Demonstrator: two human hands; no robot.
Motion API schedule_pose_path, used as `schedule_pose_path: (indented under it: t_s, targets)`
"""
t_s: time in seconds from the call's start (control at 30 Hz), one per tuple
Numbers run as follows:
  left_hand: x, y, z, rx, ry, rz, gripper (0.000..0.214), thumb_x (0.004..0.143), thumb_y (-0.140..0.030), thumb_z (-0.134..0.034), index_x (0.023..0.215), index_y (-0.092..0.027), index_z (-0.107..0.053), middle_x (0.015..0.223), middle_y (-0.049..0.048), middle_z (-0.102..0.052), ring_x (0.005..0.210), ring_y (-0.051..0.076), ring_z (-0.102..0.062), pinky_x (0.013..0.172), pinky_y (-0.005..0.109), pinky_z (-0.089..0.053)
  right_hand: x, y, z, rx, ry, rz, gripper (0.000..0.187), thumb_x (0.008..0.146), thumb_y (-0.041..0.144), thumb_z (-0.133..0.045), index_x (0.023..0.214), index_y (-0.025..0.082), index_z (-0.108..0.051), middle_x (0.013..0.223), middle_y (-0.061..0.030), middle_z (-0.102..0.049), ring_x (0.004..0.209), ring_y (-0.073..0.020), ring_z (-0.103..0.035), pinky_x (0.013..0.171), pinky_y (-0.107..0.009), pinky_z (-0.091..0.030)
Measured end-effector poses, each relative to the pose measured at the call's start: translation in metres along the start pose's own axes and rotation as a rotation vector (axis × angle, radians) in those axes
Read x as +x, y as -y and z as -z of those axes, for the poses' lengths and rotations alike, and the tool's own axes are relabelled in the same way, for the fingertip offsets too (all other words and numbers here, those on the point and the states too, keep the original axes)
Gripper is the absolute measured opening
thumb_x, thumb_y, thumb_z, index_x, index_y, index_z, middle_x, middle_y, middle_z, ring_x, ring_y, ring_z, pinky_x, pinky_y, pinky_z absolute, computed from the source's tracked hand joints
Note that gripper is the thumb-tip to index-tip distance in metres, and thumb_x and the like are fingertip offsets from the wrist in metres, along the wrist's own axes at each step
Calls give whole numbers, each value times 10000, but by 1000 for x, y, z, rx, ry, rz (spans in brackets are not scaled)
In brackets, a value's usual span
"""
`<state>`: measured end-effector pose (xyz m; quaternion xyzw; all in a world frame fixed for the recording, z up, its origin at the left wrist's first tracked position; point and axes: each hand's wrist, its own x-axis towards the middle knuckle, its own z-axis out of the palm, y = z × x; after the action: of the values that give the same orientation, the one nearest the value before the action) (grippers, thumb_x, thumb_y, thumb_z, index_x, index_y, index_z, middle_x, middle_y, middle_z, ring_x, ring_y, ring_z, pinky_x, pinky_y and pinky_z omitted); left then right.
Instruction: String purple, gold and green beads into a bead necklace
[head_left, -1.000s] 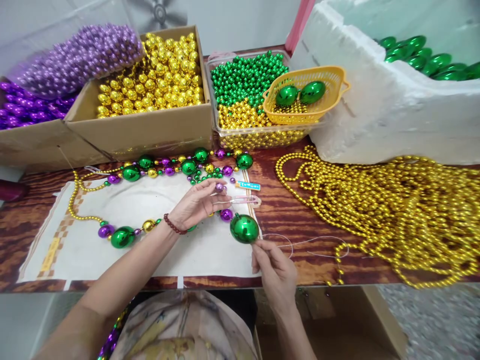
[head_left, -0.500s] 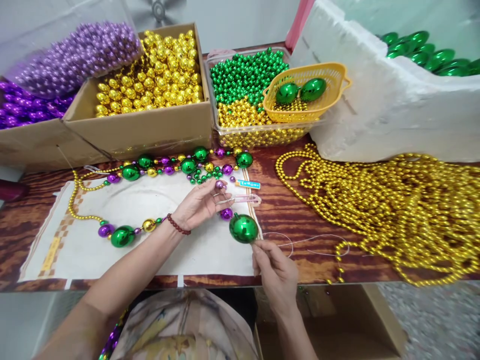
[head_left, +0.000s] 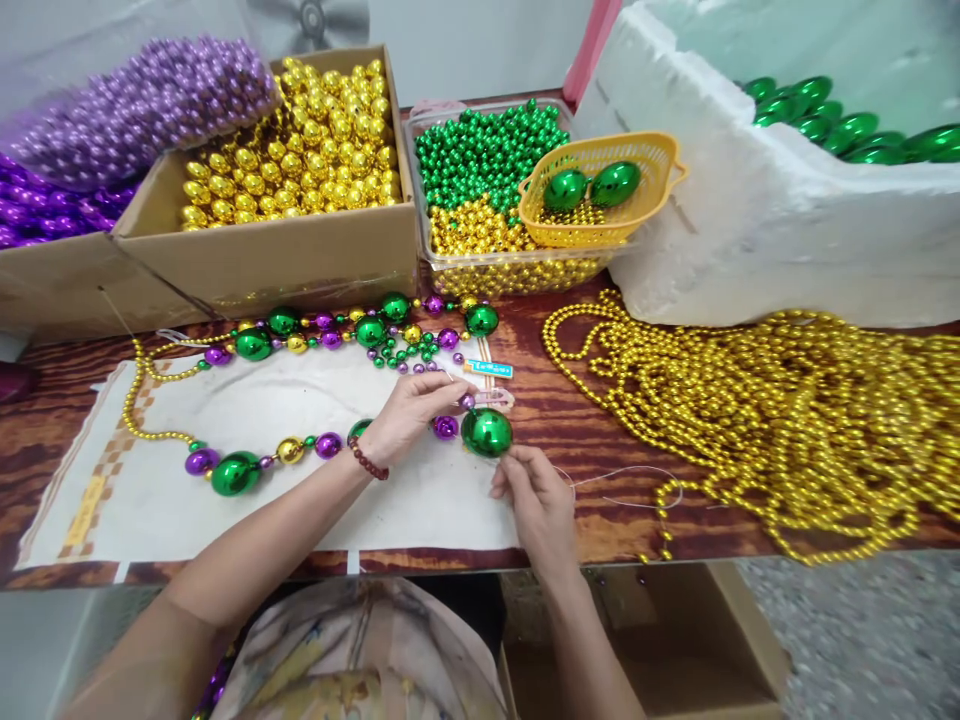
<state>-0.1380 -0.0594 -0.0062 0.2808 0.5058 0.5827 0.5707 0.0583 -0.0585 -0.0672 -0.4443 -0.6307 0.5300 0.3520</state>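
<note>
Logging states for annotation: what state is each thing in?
Left hand, pinching small purple bead.
Right hand, pinching large shiny green ball from below.
Brown cardboard box, open, heaped with gold beads.
Yellow plastic basket, upright, holds two green balls.
Gold bead strands, piled loose on table.

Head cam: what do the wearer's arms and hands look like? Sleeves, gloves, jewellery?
Both hands are bare, with no gloves. The left hand has a bracelet of dark red round beads at the wrist. The right hand shows nothing on its wrist. No rings or watch are visible. Both forearms are uncovered, with no sleeve in frame.
</note>
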Motion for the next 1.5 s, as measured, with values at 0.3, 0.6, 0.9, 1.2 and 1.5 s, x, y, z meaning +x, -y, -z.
schedule_pose_path:
  t_s: [0.3, 0.6, 0.9, 1.2, 1.5]
  targets:
    - [16, -24, -6, 215, -109, -319, 222, 816, -367, -702, 766, -153, -739, 671, 9, -614, 614, 100, -536, 605, 239, -428, 42, 6, 15, -266, 38, 125, 238, 935, 356, -522, 912, 183, -683, 817, -39, -691, 623, -145, -639, 612, -261, -497]
    - [-3, -48, -12, 294, -77, -439, 239, 891, -363, -651, 768, -181, -744, 760, 43, -650, 743, 142, -598, 741, 277, -476, 69, 38, -12, -457, 127, 400, 231, 955, 303, -514, 1035, 229, -718, 1001, -61, -744, 835, -173, -690, 679, -240, -511]
    - [6, -117, 58, 776, -173, -636, 234, 946, -342, -558, 1001, -203, -737, 968, 78, -719, 891, 177, -641, 828, 316, -495, 84, 41, -19, -56, 188, 198, 309, 923, 444, -570, 897, 185, -738, 590, 1, -624, 446, -118, -554, 452, -227, -456]
    - [180, -235, 133, 1474, -386, -358, 77, 735, -87, -665, 770, -141, -708, 858, 101, -707, 913, 252, -624, 899, 386, -451, 90, 60, -29, 34, 242, 135, 329, 904, 455, -597, 965, 171, -750, 651, -46, -677, 523, -163, -638, 448, -238, -465]
    - [235, -215, 143, 1649, -282, -97, 170, 548, -34, -741, 596, -155, -630, 725, 84, -635, 1031, 311, -582, 922, 398, -435, 71, 44, -30, 177, 83, -2, 245, 857, 402, -679, 891, 161, -716, 717, -79, -731, 508, -165, -661, 445, -233, -493]
